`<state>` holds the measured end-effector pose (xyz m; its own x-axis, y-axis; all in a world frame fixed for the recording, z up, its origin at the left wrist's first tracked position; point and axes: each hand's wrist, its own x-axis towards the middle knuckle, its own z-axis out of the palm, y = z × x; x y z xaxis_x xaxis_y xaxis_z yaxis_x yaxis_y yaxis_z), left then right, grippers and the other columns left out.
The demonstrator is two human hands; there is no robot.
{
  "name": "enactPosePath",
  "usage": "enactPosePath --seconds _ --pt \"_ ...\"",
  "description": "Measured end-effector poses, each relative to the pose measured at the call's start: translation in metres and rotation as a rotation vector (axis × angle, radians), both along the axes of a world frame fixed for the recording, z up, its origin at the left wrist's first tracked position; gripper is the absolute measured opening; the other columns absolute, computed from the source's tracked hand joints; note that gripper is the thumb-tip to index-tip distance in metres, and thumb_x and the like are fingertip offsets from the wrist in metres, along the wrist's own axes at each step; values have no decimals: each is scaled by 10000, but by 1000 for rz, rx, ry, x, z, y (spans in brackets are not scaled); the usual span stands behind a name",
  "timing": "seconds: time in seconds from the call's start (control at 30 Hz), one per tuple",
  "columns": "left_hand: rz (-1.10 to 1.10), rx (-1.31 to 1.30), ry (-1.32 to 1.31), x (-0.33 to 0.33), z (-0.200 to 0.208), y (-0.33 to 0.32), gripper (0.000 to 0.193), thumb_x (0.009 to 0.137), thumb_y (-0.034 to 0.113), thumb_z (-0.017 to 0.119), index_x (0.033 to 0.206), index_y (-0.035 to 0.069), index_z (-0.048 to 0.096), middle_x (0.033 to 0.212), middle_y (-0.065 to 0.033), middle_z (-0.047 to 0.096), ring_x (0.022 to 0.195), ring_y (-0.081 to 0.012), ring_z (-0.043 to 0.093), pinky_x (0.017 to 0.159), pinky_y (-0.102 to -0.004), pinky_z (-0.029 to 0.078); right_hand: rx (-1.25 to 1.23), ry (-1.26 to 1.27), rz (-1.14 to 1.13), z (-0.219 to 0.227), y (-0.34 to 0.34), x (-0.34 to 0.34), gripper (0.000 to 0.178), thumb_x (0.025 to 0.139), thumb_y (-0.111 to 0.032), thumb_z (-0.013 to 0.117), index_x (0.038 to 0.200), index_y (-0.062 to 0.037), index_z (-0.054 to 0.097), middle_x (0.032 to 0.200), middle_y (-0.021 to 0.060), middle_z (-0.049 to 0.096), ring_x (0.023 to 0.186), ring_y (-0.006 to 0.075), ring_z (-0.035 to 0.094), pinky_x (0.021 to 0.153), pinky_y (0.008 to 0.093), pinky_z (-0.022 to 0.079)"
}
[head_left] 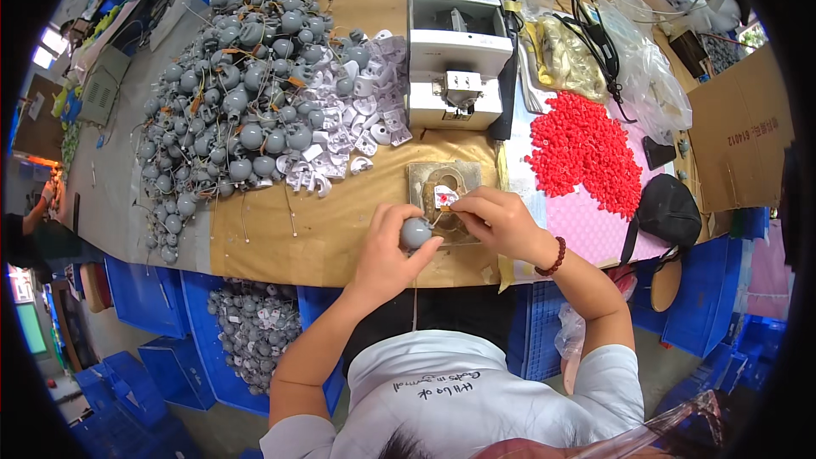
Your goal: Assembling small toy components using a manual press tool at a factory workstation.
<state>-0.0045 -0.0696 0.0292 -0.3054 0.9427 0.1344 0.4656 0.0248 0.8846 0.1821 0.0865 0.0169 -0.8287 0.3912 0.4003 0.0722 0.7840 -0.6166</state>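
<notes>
My left hand is closed around a grey ball-shaped part with a thin wire hanging from it. At the fixture, my right hand pinches something small, perhaps a wire end, beside a white plastic piece with a red part in it. That white piece rests in a brownish moulded fixture on the table. Exactly what the right fingertips hold is too small to tell. Just beyond the fixture stands a white machine with a black side.
A large heap of grey ball parts with wires lies left, next to white plastic pieces. Small red parts are piled right, near a black cap. A blue crate below the table edge holds more grey parts.
</notes>
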Motion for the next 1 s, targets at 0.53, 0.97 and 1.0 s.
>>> enactPosePath --seconds 0.53,0.97,1.0 --pt "-1 -83 94 4 -11 19 414 821 171 821 1153 29 618 1088 -138 560 908 -296 612 755 -383 528 402 -262 77 4 11 -16 371 713 -108 742 1080 -65 709 873 62 615 737 250 645 628 369 544" --pt "-68 109 828 16 -34 25 496 758 61 724 1250 66 656 1272 -108 606 1218 -325 545 1007 -480 439 148 -397 74 23 19 2 437 770 -46 735 1201 -115 716 968 88 646 868 285 664 743 366 561" --pt "-74 110 843 16 -35 24 494 759 69 728 1248 65 657 1268 -104 611 1218 -323 545 1006 -477 439 -25 -352 65 22 24 6 406 796 -32 730 1194 -111 715 989 99 653 883 295 668 747 370 565"
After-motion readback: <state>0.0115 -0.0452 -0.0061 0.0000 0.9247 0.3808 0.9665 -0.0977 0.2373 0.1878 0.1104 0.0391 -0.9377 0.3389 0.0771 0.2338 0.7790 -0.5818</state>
